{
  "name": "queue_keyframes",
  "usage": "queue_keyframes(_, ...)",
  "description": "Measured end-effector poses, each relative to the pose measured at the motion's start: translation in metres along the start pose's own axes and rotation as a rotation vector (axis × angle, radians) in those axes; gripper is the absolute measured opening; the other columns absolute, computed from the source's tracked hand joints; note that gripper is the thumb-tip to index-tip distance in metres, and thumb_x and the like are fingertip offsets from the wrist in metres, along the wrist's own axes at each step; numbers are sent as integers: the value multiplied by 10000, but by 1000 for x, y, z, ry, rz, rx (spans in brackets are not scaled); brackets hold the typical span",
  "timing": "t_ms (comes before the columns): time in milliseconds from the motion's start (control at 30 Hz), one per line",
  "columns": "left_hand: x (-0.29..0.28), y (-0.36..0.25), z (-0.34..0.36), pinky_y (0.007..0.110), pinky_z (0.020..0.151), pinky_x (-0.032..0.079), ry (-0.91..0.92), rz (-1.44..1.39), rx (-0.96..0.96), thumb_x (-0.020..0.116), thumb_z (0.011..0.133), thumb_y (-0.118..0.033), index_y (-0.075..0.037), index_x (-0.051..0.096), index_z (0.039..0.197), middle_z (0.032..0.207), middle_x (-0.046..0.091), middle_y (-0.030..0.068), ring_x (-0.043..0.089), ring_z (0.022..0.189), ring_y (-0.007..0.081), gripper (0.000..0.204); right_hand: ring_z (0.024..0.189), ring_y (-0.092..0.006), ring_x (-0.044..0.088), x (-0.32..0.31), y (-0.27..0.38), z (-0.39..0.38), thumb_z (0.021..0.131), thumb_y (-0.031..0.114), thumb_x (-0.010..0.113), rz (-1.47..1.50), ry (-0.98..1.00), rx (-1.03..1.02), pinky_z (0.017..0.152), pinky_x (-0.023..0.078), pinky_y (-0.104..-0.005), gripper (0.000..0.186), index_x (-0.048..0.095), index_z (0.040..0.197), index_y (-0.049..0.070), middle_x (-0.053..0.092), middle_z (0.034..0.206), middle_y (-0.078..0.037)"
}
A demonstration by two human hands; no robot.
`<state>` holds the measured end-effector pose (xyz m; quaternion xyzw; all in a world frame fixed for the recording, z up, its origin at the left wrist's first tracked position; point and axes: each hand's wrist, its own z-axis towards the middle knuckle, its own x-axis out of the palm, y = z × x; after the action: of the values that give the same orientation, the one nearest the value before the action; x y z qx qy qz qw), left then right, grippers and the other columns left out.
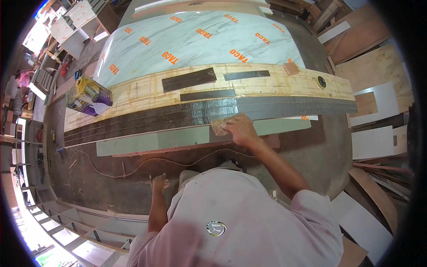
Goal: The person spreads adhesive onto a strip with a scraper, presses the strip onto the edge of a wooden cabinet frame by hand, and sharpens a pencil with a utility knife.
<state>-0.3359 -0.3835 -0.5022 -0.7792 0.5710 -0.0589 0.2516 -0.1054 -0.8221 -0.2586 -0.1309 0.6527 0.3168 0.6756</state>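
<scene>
My right hand point(242, 130) grips a small, flat, tan spreader piece point(219, 127) at the near edge of long dark strips point(151, 115). The strips lie side by side along the front of a pale wooden board point(138, 89) streaked with yellowish glue. A wet, glossy patch point(215, 110) covers their middle, just beyond the spreader. My left hand point(160, 181) hangs low beside my body, fingers loosely apart, holding nothing. Shorter dark strips point(189, 80) rest farther back on the board. At its left end stands an open, purple-sided, square can point(91, 97), its top crusted yellow.
Behind the board spreads a marble-patterned sheet point(200, 40) with orange print. A round black object point(321, 82) and a small tan block point(291, 68) sit on the board's right part. Along the floor winds a cable point(147, 162). Panel offcuts point(372, 143) lie at right.
</scene>
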Motion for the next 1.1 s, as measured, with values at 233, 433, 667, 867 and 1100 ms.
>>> queue_keyframes(233,-21,49,33,345,535,557,67,6,-39,654,933,-321,-16,614,1223,917,679,185,650,626,256,422,1061,-288,655,-40,-41,-18,805,80,584,-18,1,170,912,497,-433,388,722,1156,173,713,1155,-78)
queue_keyframes(433,-6,57,30,379,567,570,19,62,-86,627,950,-333,-62,607,1262,967,676,200,657,661,277,413,1099,-283,640,-14,-98,-8,825,89,593,-121,-226,154,952,471,-445,360,723,1148,181,707,1161,-65)
queue_keyframes(667,-6,60,14,347,552,569,-42,10,-97,602,959,-314,-113,584,1292,917,669,189,652,639,265,389,1108,-260,624,2,-102,-8,825,65,581,-98,-230,132,1004,420,-453,412,697,1200,190,695,1170,-57)
queue_keyframes(867,4,44,-8,344,505,555,-17,180,-30,576,965,-308,-155,588,1269,835,671,174,644,583,257,341,1054,-283,640,6,-105,-5,800,62,599,-121,-253,126,950,452,-446,390,717,1154,174,705,1116,-67)
queue_keyframes(1100,0,53,4,321,474,544,4,89,-103,593,962,-305,-122,603,1229,824,669,165,631,552,237,324,1057,-283,650,-18,-86,-30,789,109,607,5,-85,106,959,461,-434,375,736,1134,179,716,1124,-71)
